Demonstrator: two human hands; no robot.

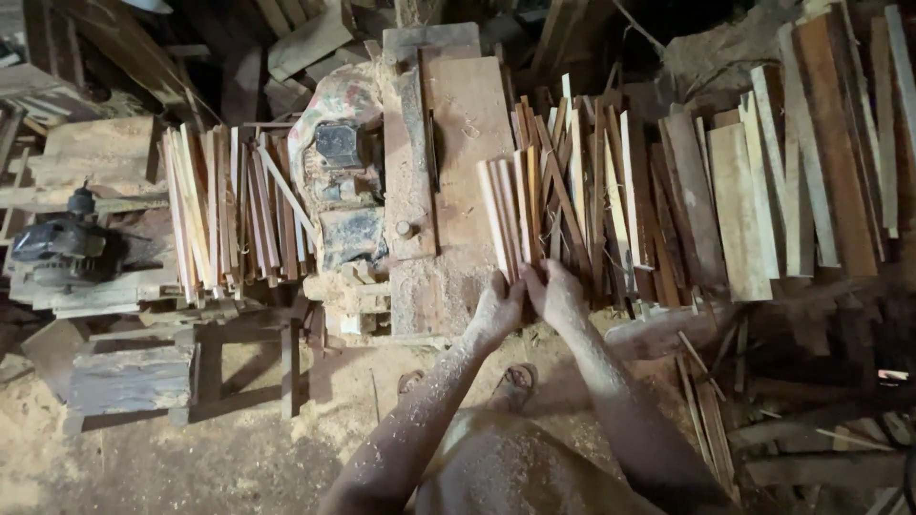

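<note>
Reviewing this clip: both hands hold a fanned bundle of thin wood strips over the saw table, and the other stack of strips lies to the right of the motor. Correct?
Not quite. In the head view that stack of strips lies left of the motor. Both hands, left hand and right hand, do hold the fanned bundle over the saw table.

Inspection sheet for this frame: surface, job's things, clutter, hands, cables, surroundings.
Surface: saw bench, wooden top coated in sawdust.
Job's things: bundle of thin wood strips fanned over the bench edge.
Clutter: stack of strips to the left, boards and slats to the right, offcuts on the floor.
Hands: left hand and right hand both grip the bundle's near end, dusty.
Cables: nothing seen.
Surroundings: motor at far left, sawdust-covered floor.
</note>
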